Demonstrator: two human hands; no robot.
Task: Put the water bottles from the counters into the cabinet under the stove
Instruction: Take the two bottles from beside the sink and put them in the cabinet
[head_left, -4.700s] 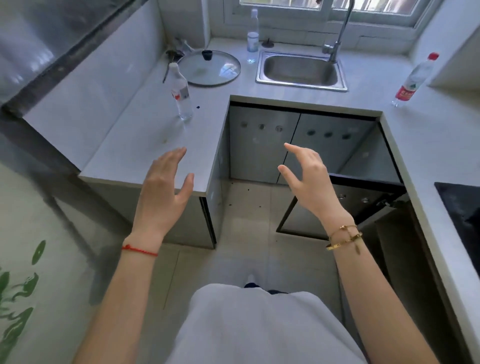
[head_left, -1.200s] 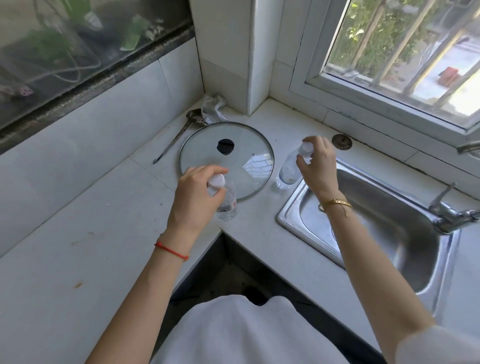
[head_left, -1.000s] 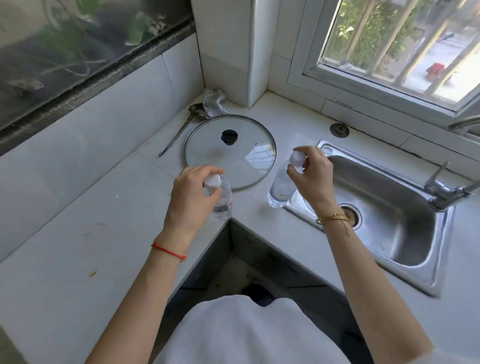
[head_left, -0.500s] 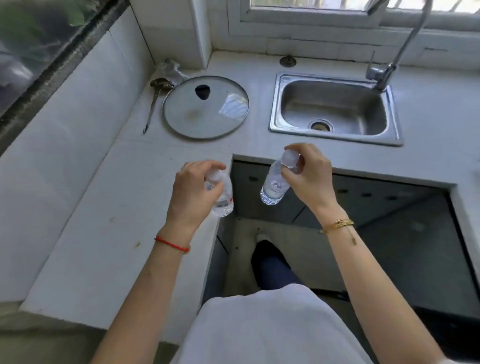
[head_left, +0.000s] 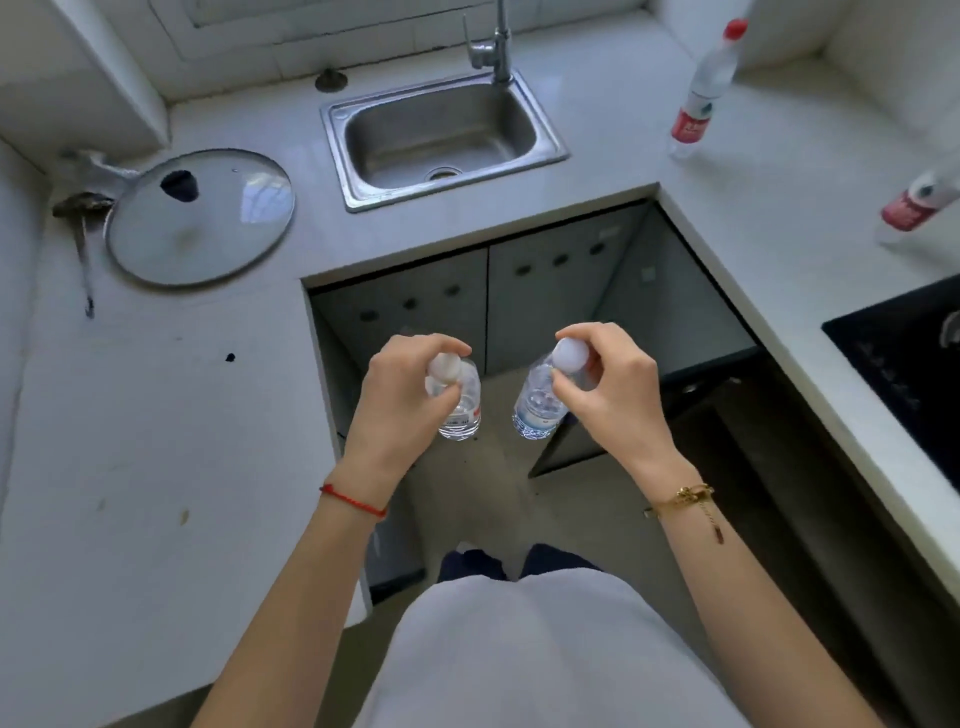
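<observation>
Currently gripping two small water bottles by their caps, mid-frame, above the floor gap between counters.

Left hand (head_left: 400, 400) pinched on the left bottle (head_left: 460, 410), which hangs below the fingers; right hand (head_left: 608, 395) pinched on the right bottle (head_left: 537, 405), tilted lower-left. Upper right of frame: two red-labelled bottles (head_left: 701, 93) (head_left: 919, 202) standing on the counter (head_left: 779, 171), well apart from both hands.

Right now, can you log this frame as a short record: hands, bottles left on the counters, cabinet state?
left hand: holds a clear bottle by its cap
right hand: holds a second clear bottle by its cap
bottles left on counter: two red-labelled, one upright, one at the right edge
cabinet door under stove: open
</observation>
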